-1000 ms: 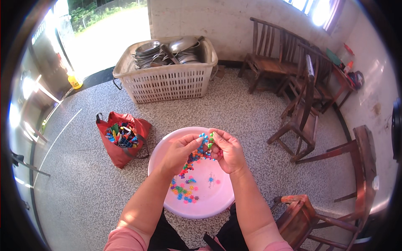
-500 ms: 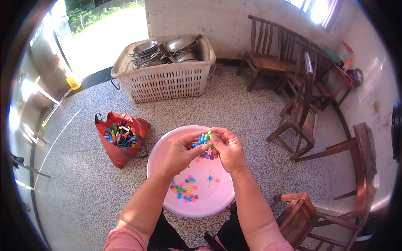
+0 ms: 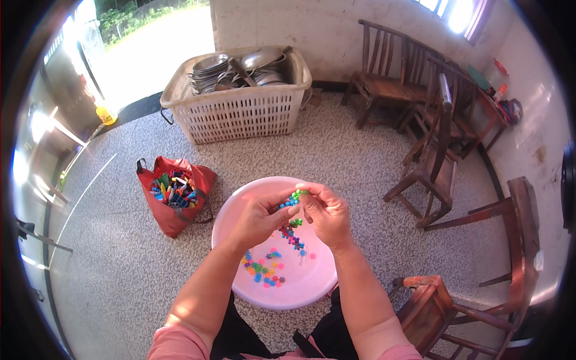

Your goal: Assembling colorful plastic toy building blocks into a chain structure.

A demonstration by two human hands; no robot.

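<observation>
The left hand (image 3: 261, 219) and right hand (image 3: 328, 217) are close together, fingertips pinched on the green and blue end of a bead string (image 3: 290, 234) — its rest (red, purple and blue) trails down over the middle of a pink tub (image 3: 318, 277). Loose beads (image 3: 263, 271) lie toward the tub's near left edge — a red bag (image 3: 164, 211) of small toys stands on the floor (image 3: 252, 157) beyond its far left edge.
</observation>
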